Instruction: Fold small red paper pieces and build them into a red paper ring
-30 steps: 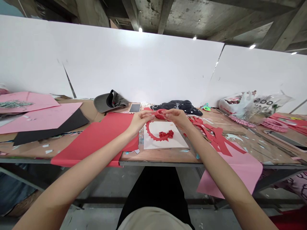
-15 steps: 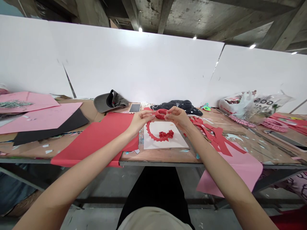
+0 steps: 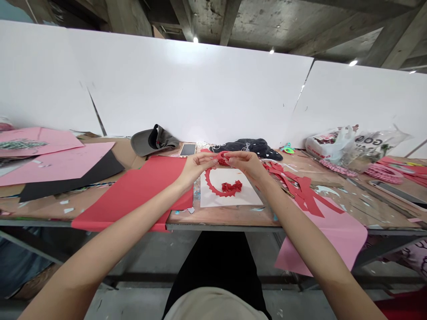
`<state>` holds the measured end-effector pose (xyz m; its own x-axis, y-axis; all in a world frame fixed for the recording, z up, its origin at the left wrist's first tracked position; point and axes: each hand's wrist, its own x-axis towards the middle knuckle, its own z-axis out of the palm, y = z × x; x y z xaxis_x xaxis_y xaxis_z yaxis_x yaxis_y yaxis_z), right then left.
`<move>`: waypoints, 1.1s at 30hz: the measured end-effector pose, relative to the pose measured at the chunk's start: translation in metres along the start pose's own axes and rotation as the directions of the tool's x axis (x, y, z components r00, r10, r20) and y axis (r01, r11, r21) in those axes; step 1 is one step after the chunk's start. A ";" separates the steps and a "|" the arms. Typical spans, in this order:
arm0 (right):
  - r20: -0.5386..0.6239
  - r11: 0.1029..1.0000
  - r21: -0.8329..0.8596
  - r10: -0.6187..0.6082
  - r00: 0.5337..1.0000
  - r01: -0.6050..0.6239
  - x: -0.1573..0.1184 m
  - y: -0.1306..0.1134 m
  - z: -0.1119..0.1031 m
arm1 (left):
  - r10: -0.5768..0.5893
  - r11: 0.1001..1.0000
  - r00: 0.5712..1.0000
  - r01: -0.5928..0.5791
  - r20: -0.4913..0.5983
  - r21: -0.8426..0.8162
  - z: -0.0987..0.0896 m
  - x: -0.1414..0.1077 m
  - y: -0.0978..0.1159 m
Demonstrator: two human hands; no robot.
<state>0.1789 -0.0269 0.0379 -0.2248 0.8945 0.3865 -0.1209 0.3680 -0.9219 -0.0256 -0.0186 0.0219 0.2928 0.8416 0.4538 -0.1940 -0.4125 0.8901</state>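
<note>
I get an evenly bright view of the tabletop [image 3: 216, 216], with only soft shadows on it. Beyond its back edge, ceiling lamps [image 3: 352, 63] burn out to white spots, and a pale glare washes the white panels [image 3: 133, 80] below one of them. The concrete ceiling [image 3: 273, 22] looks dimmer. Under the tabletop's front edge I see gray shade, the black trousers [image 3: 213, 266] nearly featureless. My wide lens stretches the forearms [image 3: 100, 262] nearer than that edge. Fine detail is soft, and folds in the red paper [image 3: 221, 160] blur together.
</note>
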 end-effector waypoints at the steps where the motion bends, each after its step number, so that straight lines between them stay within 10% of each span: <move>1: -0.006 1.000 -0.023 -0.002 1.000 0.002 0.000 0.000 0.001 | 0.003 1.000 1.000 -0.003 0.004 0.002 0.000 0.000 0.000; 20: -0.136 0.980 -0.048 -0.200 0.970 0.195 0.000 0.003 0.006 | 0.089 0.995 0.996 -0.089 0.002 -0.036 0.003 -0.002 0.002; 33: -0.006 0.832 -0.303 -0.490 0.872 0.465 -0.010 -0.001 0.016 | 0.246 0.969 0.968 -0.245 -0.045 0.043 0.012 -0.006 0.007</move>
<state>0.1660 -0.0403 0.0350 -0.1314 0.6009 0.7884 0.0878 0.7992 -0.5945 -0.0175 -0.0310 0.0259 0.1936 0.7288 0.6568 -0.2191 -0.6204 0.7531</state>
